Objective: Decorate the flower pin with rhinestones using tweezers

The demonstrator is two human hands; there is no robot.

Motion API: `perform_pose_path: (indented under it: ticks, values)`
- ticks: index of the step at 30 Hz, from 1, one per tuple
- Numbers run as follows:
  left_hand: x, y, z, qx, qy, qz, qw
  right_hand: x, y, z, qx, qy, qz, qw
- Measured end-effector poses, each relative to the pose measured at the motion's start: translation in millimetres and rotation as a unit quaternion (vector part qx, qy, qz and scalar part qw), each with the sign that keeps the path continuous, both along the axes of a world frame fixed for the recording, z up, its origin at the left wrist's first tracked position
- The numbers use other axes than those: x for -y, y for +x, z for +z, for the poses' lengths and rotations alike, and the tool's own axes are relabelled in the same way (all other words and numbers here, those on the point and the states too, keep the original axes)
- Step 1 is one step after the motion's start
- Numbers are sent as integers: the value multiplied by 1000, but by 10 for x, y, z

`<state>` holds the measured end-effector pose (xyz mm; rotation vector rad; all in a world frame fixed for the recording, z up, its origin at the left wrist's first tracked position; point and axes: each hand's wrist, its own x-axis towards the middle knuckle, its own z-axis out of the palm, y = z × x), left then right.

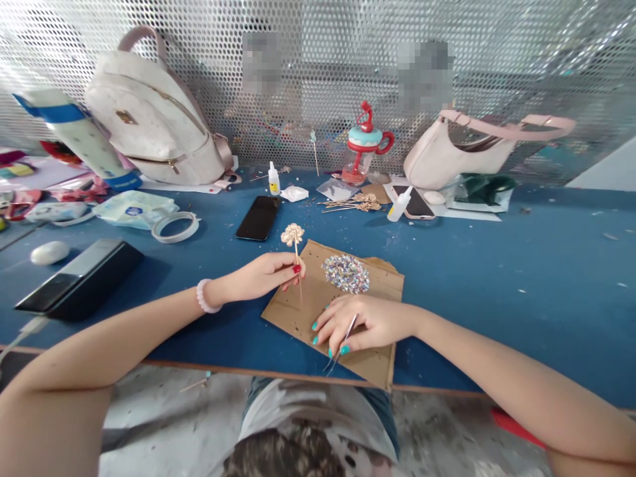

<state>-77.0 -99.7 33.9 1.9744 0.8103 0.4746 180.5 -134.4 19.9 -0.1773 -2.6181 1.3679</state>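
Observation:
Upright between the fingertips of my left hand (271,275) is a thin stick with a pale gold flower-shaped head (292,234). Its lower end hangs over a sheet of brown cardboard (370,366). My right hand (362,321) is closed around a pair of metal tweezers (350,328), whose tips point down toward the table's front edge. The other fingers of that hand rest on or just over the cardboard. Just beyond them lies a heap of small glittering rhinestones (346,273).
Behind the cardboard are a black phone (258,218), two glue bottles (273,179) (399,205), more gold flower sticks (365,202) and a red-handled cup (362,149). A tape roll (175,227) and black device (82,278) lie left. A backpack (156,119) and handbag (457,156) stand against the perforated metal wall.

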Motion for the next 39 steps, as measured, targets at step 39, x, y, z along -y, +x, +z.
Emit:
perform_pose_path:
  ticks: [39]
  values:
    - [-3738, 685, -145, -155, 251, 420, 858, 29, -61, -282, -88, 155, 32, 983]
